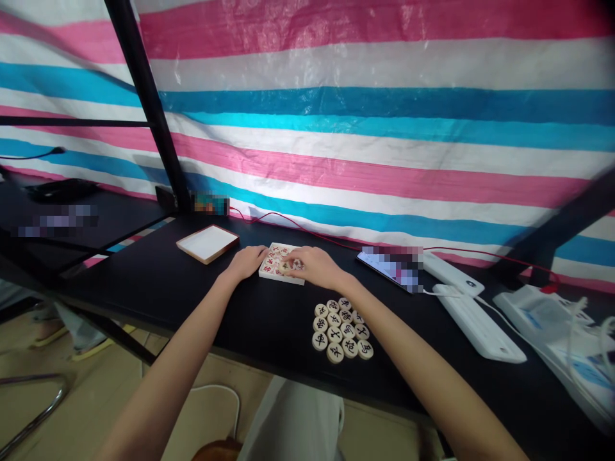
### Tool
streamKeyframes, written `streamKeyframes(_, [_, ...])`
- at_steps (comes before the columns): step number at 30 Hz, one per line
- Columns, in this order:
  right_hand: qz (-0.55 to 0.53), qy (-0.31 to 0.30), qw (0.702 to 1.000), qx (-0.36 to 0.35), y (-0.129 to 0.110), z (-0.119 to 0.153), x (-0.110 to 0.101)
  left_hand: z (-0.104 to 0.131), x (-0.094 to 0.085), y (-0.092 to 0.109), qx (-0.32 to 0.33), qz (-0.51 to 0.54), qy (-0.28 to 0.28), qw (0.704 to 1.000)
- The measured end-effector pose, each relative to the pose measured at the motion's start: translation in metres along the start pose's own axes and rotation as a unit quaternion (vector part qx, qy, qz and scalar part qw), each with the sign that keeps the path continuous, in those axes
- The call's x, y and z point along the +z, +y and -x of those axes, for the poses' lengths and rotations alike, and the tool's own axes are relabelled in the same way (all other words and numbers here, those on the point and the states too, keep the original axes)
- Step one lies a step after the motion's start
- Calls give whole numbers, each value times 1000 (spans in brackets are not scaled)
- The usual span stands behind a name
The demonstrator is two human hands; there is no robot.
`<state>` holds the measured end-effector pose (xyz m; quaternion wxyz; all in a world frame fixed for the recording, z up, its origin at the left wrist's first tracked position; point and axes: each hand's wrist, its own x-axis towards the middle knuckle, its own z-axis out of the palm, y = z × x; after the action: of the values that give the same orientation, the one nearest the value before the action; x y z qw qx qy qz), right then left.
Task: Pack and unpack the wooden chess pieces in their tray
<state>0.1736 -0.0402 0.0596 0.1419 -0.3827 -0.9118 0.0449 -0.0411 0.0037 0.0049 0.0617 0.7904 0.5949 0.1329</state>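
Several red pieces lie in white box, black pieces still outside; left hand loosely open alongside, right hand half-curled above, hold unclear.

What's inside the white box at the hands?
Pieces with red characters show inside the white box. The right hand covers part of it; whatever lies directly beneath that hand can't be seen.

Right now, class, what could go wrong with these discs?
1. The right forearm crosses close to the loose discs in this view, so it might knock them.
2. They sit toward the front of the black table; a nudged one could roll off.
3. The right hand is over the white box, so it might disturb the red-marked discs inside.
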Motion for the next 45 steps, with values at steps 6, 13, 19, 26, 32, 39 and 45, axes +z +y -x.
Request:
streamKeyframes(6, [48, 1, 999, 7, -9, -38, 40, 1, 0, -1, -16, 27, 5, 999])
streamKeyframes(13, [34, 69, 997, 1, -6, -29, 45, -3, 4, -4, -14, 37, -1, 999])
streamKeyframes(19, [13, 87, 996, -17, -8, -30, 46, -3, 6, -5, -3, 34, 5, 999])
streamKeyframes(26, [37, 90, 995, -8, -16, -33, 49, 0, 1, -2, -7, 26, -2, 1000])
streamKeyframes(32, [13, 72, 997, 12, -18, -29, 45, 0, -1, 0, -9, 22, -6, 1000])
streamKeyframes(39, [-51, -41, 997, -32, -5, 22, -5, -1, 0, -1, -5, 8, -2, 1000])
streamKeyframes(45, [-57, -165, 984, -24, 5, 69, -19, 0, 0, -1, -4, 14, -1, 1000])
